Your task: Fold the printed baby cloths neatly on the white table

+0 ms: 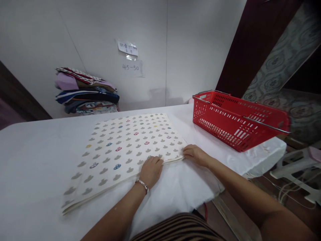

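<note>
A cream cloth (127, 144) printed with grey, red, blue and yellow mushroom-like shapes lies folded flat on the white-covered table, its layers showing along the near edge. My left hand (151, 171), with a silver bracelet at the wrist, holds that near edge, its fingers bent over the top and the thumb hidden. At the near right corner, my right hand (197, 154) has its fingers closed on the cloth. The hands are a short way apart.
A red plastic basket (238, 122) with metal handles stands on the right of the white tablecloth (37, 160). Folded clothes (87, 92) are stacked by the back wall, under paper notes (132, 68). A pale plastic stool (298, 164) is at the right, with cables near it.
</note>
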Tool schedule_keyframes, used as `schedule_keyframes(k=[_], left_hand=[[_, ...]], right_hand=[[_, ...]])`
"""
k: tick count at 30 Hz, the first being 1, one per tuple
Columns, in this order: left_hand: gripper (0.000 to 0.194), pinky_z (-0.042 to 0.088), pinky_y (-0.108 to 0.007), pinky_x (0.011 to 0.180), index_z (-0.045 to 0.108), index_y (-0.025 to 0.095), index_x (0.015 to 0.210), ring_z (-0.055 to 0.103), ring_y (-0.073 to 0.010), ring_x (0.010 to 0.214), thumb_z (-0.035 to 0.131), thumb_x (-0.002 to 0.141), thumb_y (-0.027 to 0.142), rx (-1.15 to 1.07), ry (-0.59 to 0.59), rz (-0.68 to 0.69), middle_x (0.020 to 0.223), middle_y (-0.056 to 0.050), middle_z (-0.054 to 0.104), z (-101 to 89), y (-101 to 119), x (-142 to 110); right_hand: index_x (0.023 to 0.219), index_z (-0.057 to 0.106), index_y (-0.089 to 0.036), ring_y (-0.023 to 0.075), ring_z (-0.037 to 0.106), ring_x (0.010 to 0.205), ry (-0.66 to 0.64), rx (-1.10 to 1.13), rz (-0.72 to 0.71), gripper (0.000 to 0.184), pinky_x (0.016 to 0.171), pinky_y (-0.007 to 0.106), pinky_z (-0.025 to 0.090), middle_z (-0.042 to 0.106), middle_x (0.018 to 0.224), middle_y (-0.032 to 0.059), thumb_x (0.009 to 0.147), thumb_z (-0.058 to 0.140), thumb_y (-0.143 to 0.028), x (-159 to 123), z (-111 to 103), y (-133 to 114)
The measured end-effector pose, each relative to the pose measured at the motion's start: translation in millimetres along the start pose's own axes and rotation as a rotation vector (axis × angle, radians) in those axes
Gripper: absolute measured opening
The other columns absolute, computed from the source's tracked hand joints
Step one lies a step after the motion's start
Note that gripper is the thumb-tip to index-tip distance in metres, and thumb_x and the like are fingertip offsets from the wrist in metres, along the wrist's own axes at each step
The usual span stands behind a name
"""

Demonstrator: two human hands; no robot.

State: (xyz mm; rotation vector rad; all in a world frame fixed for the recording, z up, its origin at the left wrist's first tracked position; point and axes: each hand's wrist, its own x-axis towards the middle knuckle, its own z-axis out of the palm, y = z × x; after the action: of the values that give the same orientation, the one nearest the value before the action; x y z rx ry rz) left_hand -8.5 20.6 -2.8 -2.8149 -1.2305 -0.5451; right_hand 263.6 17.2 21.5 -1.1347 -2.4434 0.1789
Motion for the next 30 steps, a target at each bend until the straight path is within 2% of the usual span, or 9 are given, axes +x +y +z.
schedule_keyframes(k=[7,13,17,21,26,30], left_hand=[[0.016,0.040,-0.033,0.074,0.057,0.020,0.093,0.049,-0.0185,0.084,0.044,0.084,0.018,-0.009,-0.008,-0.009,0.090,-0.004,0.056,-1.1,1,0],[0.017,0.040,-0.034,0.076,0.057,0.020,0.094,0.049,-0.0190,0.086,0.043,0.084,0.018,-0.002,-0.018,-0.012,0.092,-0.005,0.057,-2.6,2,-1],[0.017,0.040,-0.034,0.076,0.057,0.020,0.094,0.049,-0.0192,0.086,0.043,0.084,0.018,-0.007,-0.018,-0.014,0.091,-0.005,0.057,-1.7,2,-1],[0.017,0.040,-0.035,0.076,0.056,0.020,0.096,0.049,-0.0194,0.087,0.044,0.083,0.018,-0.008,-0.020,-0.014,0.092,-0.004,0.057,-0.2,1,-1],[0.017,0.040,-0.034,0.076,0.057,0.020,0.095,0.049,-0.0195,0.087,0.044,0.084,0.018,-0.012,-0.002,-0.004,0.092,-0.005,0.057,0.4,1,-2],[0.018,0.039,-0.035,0.076,0.057,0.020,0.094,0.049,-0.0193,0.086,0.043,0.084,0.018,-0.018,0.004,-0.004,0.091,-0.005,0.057,0.8,0,-1]], right_hand=[[0.077,0.060,-0.018,0.0180,0.054,0.084,-0.110,-0.015,0.093,0.016,0.075,0.028,0.043,0.061,0.083,0.0030,0.082,0.048,-0.007,4,-4,-6],[0.073,0.053,-0.017,0.0179,0.052,0.075,-0.181,-0.115,0.153,0.017,0.066,0.026,0.041,0.057,0.077,0.0033,0.082,0.043,-0.007,10,0,-7],[0.070,0.052,-0.018,0.0170,0.050,0.069,-0.194,-0.126,0.111,0.018,0.064,0.027,0.041,0.056,0.073,0.0031,0.080,0.042,-0.007,19,0,-4],[0.075,0.056,-0.017,0.0174,0.052,0.077,-0.148,-0.040,0.049,0.018,0.071,0.027,0.043,0.058,0.078,0.0036,0.078,0.044,-0.004,25,-7,-4],[0.088,0.059,-0.016,0.0178,0.054,0.086,-0.153,0.006,0.028,0.036,0.077,0.028,0.043,0.061,0.089,0.0047,0.064,0.044,0.005,20,-12,-3],[0.079,0.060,-0.017,0.0174,0.055,0.080,-0.219,-0.003,0.042,0.026,0.073,0.028,0.043,0.060,0.081,0.0029,0.067,0.048,0.003,14,-11,-1]])
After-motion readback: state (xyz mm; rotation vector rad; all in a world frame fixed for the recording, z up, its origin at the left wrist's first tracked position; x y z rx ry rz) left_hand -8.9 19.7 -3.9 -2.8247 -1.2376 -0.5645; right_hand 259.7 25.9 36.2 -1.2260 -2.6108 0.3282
